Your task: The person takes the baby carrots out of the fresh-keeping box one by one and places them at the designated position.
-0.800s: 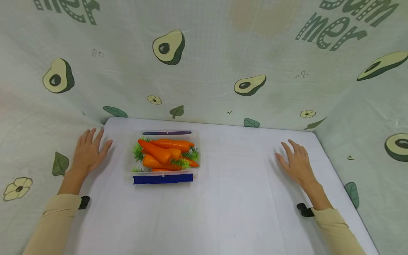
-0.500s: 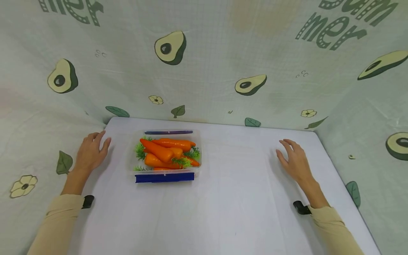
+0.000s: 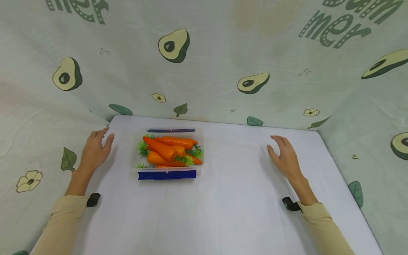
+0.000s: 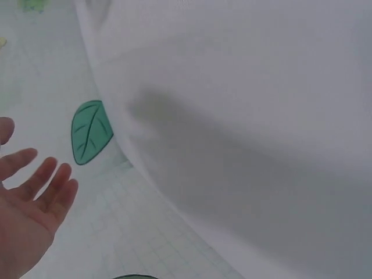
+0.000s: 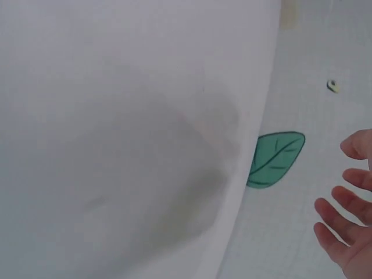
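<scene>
In the head view, a clear box (image 3: 167,175) of orange carrots (image 3: 162,148) and green sprigs (image 3: 142,150) sits near the tabletop's (image 3: 223,205) far edge, toward the far-left corner; the left hand (image 3: 95,150) is at the left edge, the right hand (image 3: 284,157) well apart toward the right edge. The left wrist view shows relaxed, parted fingers (image 4: 53,186) near a printed leaf (image 4: 91,132). The right wrist view shows the same, fingers gently bent.

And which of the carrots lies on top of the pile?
The diagonal carrot, its narrow tip toward the far left corner of the container; it overlaps its neighbours, whereas the long rear carrot lies nearly crosswise.
</scene>
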`<control>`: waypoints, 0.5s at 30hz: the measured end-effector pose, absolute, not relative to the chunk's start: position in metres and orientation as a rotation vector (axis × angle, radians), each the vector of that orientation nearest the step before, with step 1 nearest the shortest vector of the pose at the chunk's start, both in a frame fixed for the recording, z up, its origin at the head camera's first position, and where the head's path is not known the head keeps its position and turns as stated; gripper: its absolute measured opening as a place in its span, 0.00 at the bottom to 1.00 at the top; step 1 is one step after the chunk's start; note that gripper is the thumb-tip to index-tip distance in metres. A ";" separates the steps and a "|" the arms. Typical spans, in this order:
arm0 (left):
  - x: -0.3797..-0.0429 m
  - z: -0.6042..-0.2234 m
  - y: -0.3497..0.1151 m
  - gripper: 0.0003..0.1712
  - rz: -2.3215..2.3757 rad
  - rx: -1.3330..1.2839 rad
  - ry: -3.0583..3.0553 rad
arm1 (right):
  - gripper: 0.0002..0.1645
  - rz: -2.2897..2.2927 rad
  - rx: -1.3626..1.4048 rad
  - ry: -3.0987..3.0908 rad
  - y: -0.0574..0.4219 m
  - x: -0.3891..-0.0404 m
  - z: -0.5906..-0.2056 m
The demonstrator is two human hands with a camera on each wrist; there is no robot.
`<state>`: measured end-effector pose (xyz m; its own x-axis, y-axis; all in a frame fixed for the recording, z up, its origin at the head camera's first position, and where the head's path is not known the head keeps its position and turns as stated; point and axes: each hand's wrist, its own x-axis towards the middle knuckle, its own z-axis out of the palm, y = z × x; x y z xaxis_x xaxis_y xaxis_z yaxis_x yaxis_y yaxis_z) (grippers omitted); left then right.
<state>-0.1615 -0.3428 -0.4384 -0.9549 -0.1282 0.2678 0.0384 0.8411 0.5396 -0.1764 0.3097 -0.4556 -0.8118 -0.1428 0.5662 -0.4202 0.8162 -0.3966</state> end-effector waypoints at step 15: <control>-0.145 -0.434 -0.318 0.27 -1.011 -0.023 -2.532 | 0.23 0.976 0.425 -2.436 0.262 -0.179 -0.459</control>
<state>-0.1448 -0.3180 -0.4343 -0.9150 -0.1346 0.3804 0.1644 0.7367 0.6560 -0.1787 0.2617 -0.4586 -0.8370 -0.1057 0.5368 -0.4471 0.6977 -0.5597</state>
